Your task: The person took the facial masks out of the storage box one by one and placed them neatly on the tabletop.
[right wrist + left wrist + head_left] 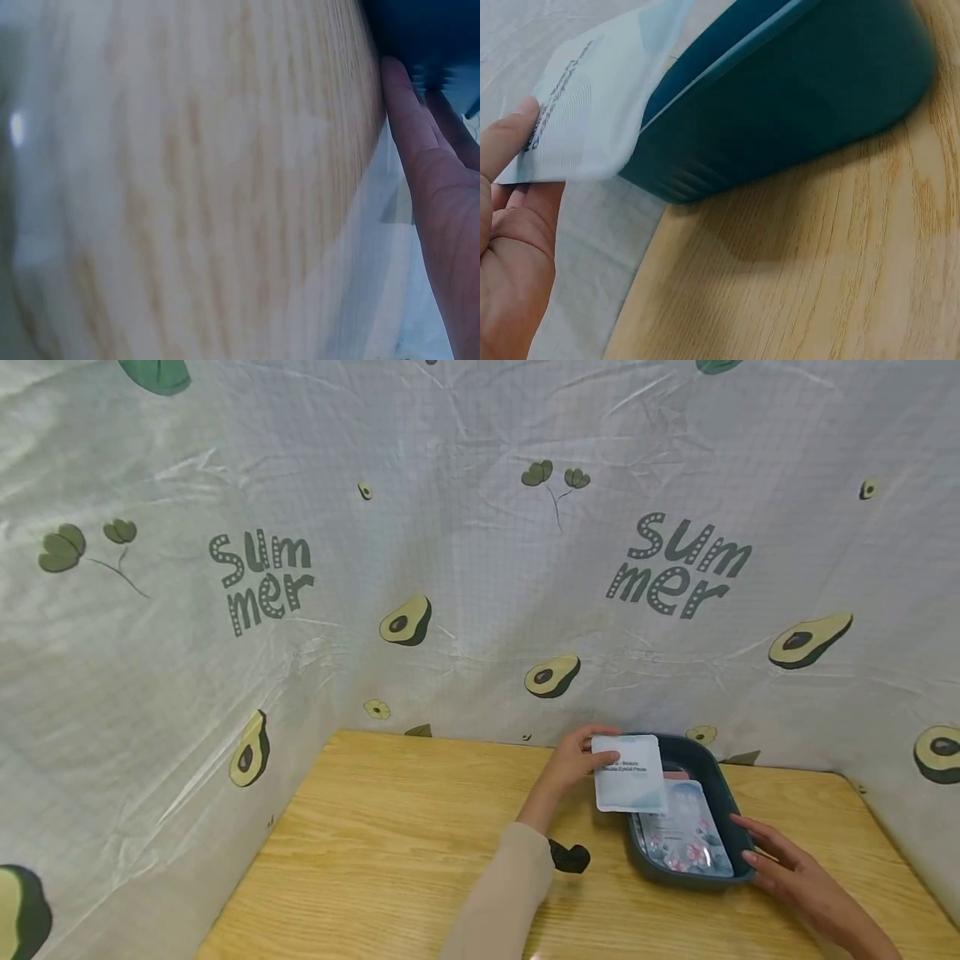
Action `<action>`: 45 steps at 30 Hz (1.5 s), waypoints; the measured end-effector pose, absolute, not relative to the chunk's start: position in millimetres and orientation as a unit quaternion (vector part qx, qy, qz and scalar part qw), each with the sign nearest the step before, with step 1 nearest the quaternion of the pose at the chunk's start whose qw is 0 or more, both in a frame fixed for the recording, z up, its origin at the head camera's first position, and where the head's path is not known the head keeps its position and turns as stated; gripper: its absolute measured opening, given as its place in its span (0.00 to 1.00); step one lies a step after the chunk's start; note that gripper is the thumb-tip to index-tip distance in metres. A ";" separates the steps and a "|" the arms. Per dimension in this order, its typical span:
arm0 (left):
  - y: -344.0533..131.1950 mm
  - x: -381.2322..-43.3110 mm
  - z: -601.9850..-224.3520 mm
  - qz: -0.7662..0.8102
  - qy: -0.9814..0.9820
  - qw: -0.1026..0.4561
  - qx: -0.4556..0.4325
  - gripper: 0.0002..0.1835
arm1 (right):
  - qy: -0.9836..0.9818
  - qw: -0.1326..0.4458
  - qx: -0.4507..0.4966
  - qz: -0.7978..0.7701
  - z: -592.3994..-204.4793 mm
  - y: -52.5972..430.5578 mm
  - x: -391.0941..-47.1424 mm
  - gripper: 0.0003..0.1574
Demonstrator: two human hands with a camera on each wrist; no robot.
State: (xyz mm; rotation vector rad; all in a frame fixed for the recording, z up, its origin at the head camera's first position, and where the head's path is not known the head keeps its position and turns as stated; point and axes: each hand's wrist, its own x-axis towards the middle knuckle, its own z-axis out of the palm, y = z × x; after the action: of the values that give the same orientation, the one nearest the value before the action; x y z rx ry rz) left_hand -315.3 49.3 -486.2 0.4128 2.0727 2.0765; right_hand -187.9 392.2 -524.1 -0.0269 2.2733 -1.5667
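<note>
My left hand (576, 758) pinches a white and pale blue sachet (628, 783) by its left edge, thumb on the printed face. The print is small; part of it seems to read "Double Eyelid Paste". The sachet is held over the left rim of a dark teal plastic basin (643, 860). Inside the basin lies a flowered packet (686, 835), with a pink item (675, 775) partly hidden behind it. My right hand (795, 877) touches the basin's right outer wall with extended fingers. In the right wrist view its fingertips (396, 75) rest against the dark wall.
The basin stands on a wood-grain table (375, 843) near its back edge. A black object (570, 857), partly hidden by the left sleeve (502, 893), is left of the basin. A pale curtain (465, 568) printed with avocados hangs behind and to the sides.
</note>
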 end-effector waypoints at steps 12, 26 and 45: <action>29.7 -308.1 -487.6 0.781 0.607 0.105 0.104 0.28 | 0.813 0.201 -0.001 -0.546 -527.2 396.0 -186.8 0.44; -13.9 -301.6 -483.9 0.780 0.614 0.062 0.104 0.23 | 0.789 0.201 -0.016 -0.580 -525.0 397.2 -188.3 0.43; -105.0 -293.3 -476.6 0.710 0.702 0.014 0.061 0.24 | 0.789 0.196 -0.020 -0.582 -524.8 396.4 -190.9 0.42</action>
State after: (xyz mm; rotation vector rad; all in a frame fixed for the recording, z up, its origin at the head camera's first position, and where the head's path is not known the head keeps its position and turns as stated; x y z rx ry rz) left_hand -293.3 -105.0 -476.6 0.1908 2.1845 2.2098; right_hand -190.9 396.4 -524.8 -0.0560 2.2100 -1.6305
